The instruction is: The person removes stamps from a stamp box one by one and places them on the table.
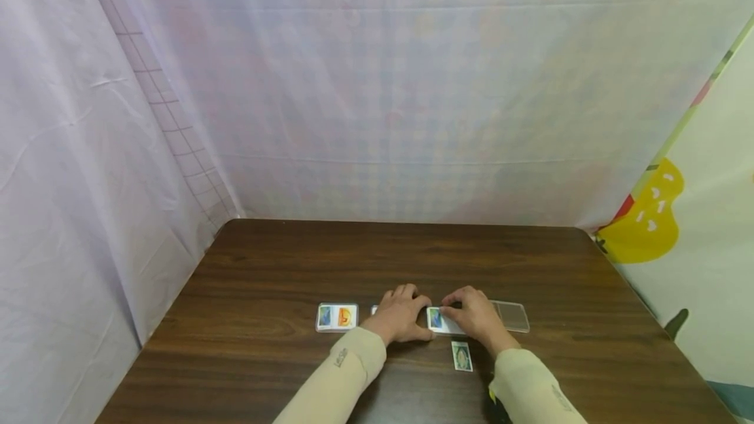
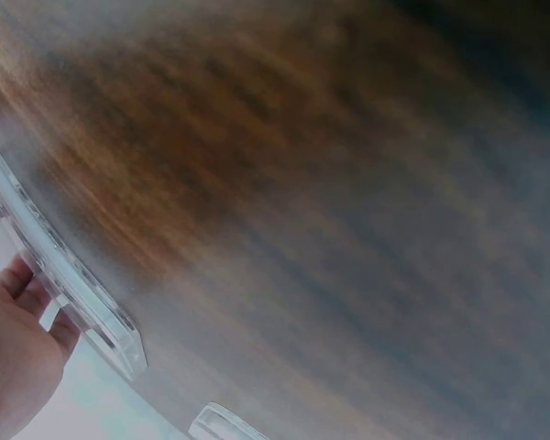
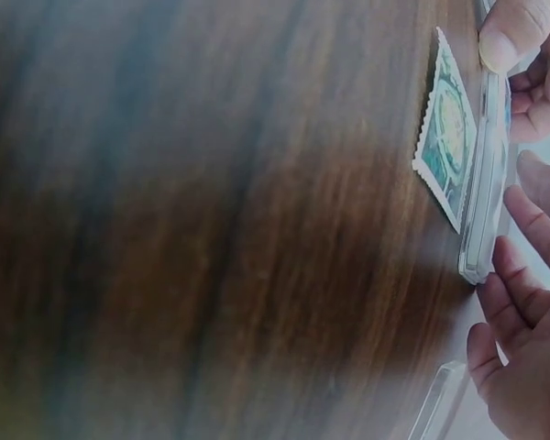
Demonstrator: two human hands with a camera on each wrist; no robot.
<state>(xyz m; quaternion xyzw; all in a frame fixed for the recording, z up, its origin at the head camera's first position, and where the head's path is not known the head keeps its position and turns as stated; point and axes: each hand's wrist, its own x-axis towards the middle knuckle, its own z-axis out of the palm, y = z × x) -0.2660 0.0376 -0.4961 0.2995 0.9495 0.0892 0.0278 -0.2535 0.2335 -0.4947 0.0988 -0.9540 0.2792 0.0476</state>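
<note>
In the head view, a clear plastic case (image 1: 453,327) with a white insert lies between the hands, a blue stamp (image 1: 434,317) at its left end. My left hand (image 1: 403,313) grips this case's left end, thumb at the near corner and fingers toward the far side. Thumb and index finger of my right hand (image 1: 474,316) come together at the blue stamp's edge, pinching it; their tips partly hide it. A loose green stamp (image 1: 462,356) lies on the table just in front of the case. The right wrist view shows its perforated edge.
A case (image 1: 337,317) with a blue and an orange stamp lies at the left. Another case (image 1: 374,309) is mostly hidden under my left hand. A transparent case part (image 1: 514,317) lies to the right. They all rest on the brown wooden table (image 1: 265,267).
</note>
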